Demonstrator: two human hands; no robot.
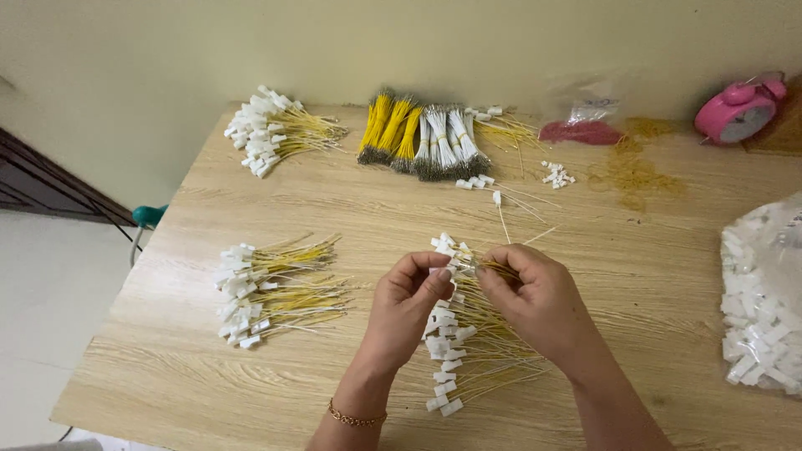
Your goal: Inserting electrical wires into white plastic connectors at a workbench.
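Note:
My left hand and my right hand meet over the middle of the wooden table. The left fingers pinch a small white connector. The right fingers pinch thin yellow and white wires right against it. Below and between the hands lies a pile of wired white connectors. A gold bracelet sits on my left wrist.
More finished wire piles lie at the left and far left. Bundles of yellow and white wires sit at the back. Loose connectors, a bag of white connectors, a red-filled bag and a pink alarm clock are to the right.

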